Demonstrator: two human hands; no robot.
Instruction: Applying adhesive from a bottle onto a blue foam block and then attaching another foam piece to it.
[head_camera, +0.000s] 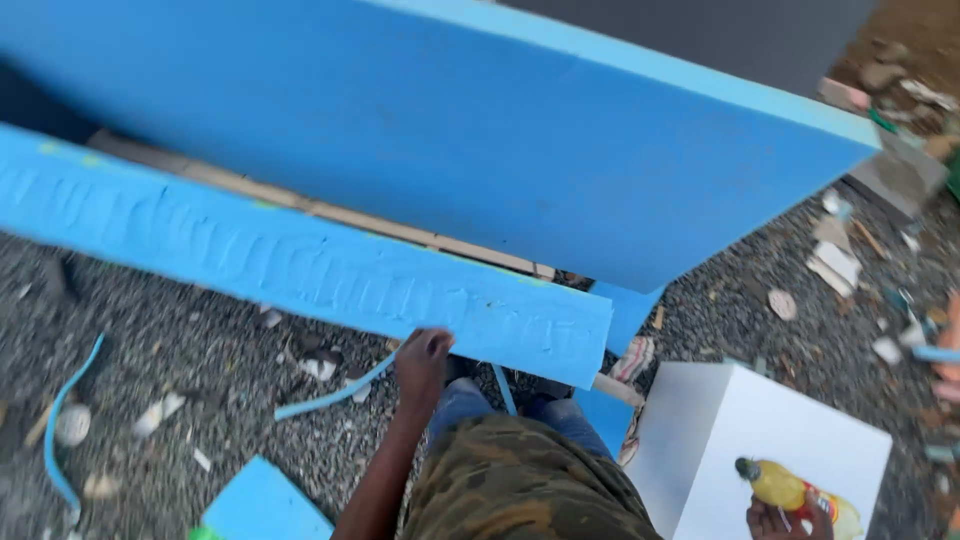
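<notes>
Biggest thing here is the big blue foam board (480, 130) standing on edge, tilted back, and I'll place everything off that. Just in front of its lower edge runs a long blue foam strip (300, 260) with a rough, ridged cut face, held off the gravel ground (180, 340); a pale wooden batten (330, 210) shows in the gap between strip and board. The left hand (422, 362) is curled up under the strip's lower edge near its right end, gripping it from below. If you're handling a piece that long from one end, my take is get the grip closer to the middle or bring the other hand in, because foam like this will probably sag or snap at the rough cut. Below the board's right corner sits a white block (760, 440), plain, no label on it that I can see. The right hand (785, 520) rests on top of it, fingers closed around a yellow plastic bottle (785, 488) lying on its side, dark cap pointing left, with a reddish label band. Thin blue foam offcuts (330, 398) and pale scraps litter the gravel in front of the board.
</notes>
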